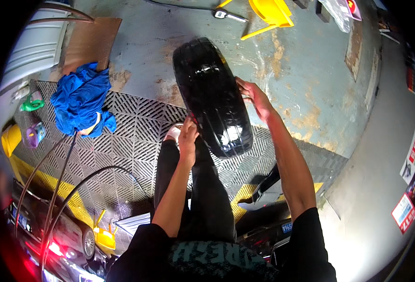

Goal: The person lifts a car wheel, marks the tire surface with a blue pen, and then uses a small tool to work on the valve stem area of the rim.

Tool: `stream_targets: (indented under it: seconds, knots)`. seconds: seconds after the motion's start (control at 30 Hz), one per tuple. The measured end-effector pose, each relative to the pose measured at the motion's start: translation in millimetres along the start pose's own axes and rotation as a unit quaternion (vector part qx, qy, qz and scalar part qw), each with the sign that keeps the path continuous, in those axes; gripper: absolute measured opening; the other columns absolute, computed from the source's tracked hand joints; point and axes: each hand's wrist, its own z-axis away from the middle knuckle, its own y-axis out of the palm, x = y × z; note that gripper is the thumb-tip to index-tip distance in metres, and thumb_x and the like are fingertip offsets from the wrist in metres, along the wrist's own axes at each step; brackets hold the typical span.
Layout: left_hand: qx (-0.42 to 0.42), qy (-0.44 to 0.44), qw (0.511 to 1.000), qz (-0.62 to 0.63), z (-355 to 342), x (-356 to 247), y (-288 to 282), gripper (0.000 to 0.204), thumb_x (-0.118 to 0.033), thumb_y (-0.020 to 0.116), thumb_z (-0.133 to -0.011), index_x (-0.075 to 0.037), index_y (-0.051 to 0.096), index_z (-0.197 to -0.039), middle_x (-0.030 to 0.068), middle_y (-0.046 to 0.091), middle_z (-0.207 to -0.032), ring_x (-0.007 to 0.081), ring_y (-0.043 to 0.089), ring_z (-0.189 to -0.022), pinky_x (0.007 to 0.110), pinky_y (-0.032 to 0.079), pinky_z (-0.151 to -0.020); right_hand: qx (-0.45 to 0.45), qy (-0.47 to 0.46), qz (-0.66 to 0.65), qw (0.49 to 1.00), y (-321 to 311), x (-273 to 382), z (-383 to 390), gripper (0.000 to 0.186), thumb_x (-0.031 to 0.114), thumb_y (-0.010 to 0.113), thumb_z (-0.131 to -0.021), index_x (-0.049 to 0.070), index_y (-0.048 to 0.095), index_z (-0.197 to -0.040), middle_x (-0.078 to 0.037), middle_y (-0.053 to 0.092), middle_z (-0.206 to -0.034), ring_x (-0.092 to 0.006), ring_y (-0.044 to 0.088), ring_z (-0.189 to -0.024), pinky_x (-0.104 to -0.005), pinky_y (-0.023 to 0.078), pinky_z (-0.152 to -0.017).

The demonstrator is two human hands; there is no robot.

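Note:
A black tire point(212, 94) with a glossy, wet-looking tread stands on edge in front of me, tilted a little. From its left side my left hand point(187, 136) grips the sidewall, with the fingers partly hidden against the rubber. On the opposite side my right hand point(255, 98) holds the tire's right edge, fingers bent onto it. Below the tire are my legs in dark trousers, and a light shoe point(173, 131) shows beside my left hand.
A blue cloth heap point(81, 99) lies left on grey floor grating point(132, 117), near green point(32, 101) and purple point(35, 135) bottles. Cardboard point(92, 44) lies beyond. Ahead are a yellow stool point(271, 13) and a hose gauge point(220, 14). Hoses and a car point(66, 225) are lower left.

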Motion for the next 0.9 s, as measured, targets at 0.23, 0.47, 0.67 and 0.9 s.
stream_targets:
  seconds: [0.23,0.47,0.67,0.9]
  knots:
    - [-0.046,0.068,0.996,0.017,-22.9,-86.6,-25.2,0.052,-0.027,0.053,-0.109,-0.004,0.045,-0.154,0.0055,0.064,-0.136,0.0167,0.061,-0.117,0.034,0.048,-0.102,-0.067,-0.058,0.128,0.988,-16.3,-107.8,30.8,0.045,0.037,0.057,-0.106,0.007,0.068,-0.138,-0.012,0.067,-0.14,-0.0202,0.061,-0.129,-0.0324,0.044,-0.111]
    - [-0.091,0.033,0.984,0.152,-16.5,-79.4,-52.2,0.048,-0.038,0.053,-0.11,-0.014,0.05,-0.151,0.0019,0.058,-0.143,0.0214,0.052,-0.129,0.045,0.042,-0.112,-0.034,-0.102,0.126,0.986,20.9,-127.9,39.7,0.036,0.021,0.066,-0.103,0.005,0.07,-0.135,-0.012,0.069,-0.135,-0.022,0.061,-0.13,-0.0323,0.042,-0.112]
    - [-0.099,0.019,0.984,0.145,-53.8,-141.8,-69.6,0.044,-0.041,0.055,-0.108,-0.015,0.056,-0.144,-0.0018,0.062,-0.133,0.0185,0.053,-0.118,0.043,0.041,-0.108,-0.076,-0.211,0.248,0.942,74.5,-81.9,14.5,0.039,0.023,0.071,-0.099,0.007,0.07,-0.134,-0.013,0.067,-0.132,-0.0273,0.062,-0.121,-0.0358,0.047,-0.105]
    - [0.066,0.113,0.985,0.115,-89.7,-205.3,-77.4,0.065,-0.033,0.054,-0.108,-0.005,0.032,-0.162,0.0107,0.046,-0.159,0.0267,0.044,-0.142,0.044,0.034,-0.119,-0.104,-0.186,0.169,0.962,101.6,-25.7,-36.2,0.038,0.026,0.072,-0.1,0.007,0.071,-0.133,-0.01,0.07,-0.124,-0.0196,0.064,-0.108,-0.0312,0.049,-0.097]
